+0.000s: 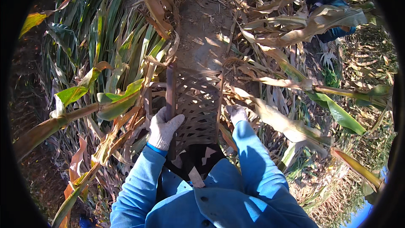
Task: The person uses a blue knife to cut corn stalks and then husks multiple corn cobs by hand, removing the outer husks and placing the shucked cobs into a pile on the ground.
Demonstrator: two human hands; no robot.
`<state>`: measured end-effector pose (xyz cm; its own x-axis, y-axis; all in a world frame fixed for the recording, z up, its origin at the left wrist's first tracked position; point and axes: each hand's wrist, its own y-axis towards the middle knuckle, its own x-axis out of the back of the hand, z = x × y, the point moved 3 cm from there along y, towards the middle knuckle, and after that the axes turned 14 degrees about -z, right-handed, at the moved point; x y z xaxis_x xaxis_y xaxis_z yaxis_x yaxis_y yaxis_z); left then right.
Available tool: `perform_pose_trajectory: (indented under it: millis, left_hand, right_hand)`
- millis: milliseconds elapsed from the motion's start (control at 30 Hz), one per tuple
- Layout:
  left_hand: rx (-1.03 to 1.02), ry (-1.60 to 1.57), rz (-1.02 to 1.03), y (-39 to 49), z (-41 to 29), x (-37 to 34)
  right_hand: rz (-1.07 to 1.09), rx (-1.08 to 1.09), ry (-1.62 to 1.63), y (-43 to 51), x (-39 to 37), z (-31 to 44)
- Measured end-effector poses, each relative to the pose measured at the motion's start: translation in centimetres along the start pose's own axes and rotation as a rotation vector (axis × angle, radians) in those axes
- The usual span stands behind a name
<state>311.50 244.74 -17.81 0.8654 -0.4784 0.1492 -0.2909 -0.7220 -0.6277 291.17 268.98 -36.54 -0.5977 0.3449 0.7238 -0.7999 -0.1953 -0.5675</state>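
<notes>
My left hand point(164, 128), in a pale knitted work glove, is wrapped around a dark wooden bar point(171, 91). This bar runs along the left side of a panel of woven flat strips point(199, 110), which looks like part of a basket or carrier in front of my legs. A thinner rod point(220, 101) edges the panel on the right. Just beyond that rod is my right hand point(237, 114), also gloved, close to dry corn leaves point(245, 93). Its fingers are mostly hidden, so whether it grips anything is unclear.
Standing corn stalks lean in from the left point(79, 112) and right point(345, 91). Cut green-grey stalks and leaves point(104, 28) lie heaped at upper left. Bare soil point(202, 34) shows ahead. Someone in dark blue clothing point(335, 33) is partly hidden by leaves at upper right.
</notes>
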Motion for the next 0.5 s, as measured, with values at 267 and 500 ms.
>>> perform_pose_trajectory:
  millis: [267,500]
  left_hand:
    - [-0.082,-0.052,0.092,8.6,-8.2,-7.0]
    - [0.052,0.091,0.291,19.2,-15.2,-15.9]
  right_hand:
    - [0.200,-0.353,0.898,4.1,5.9,9.4]
    - [0.159,-0.370,1.074,12.0,9.8,19.7]
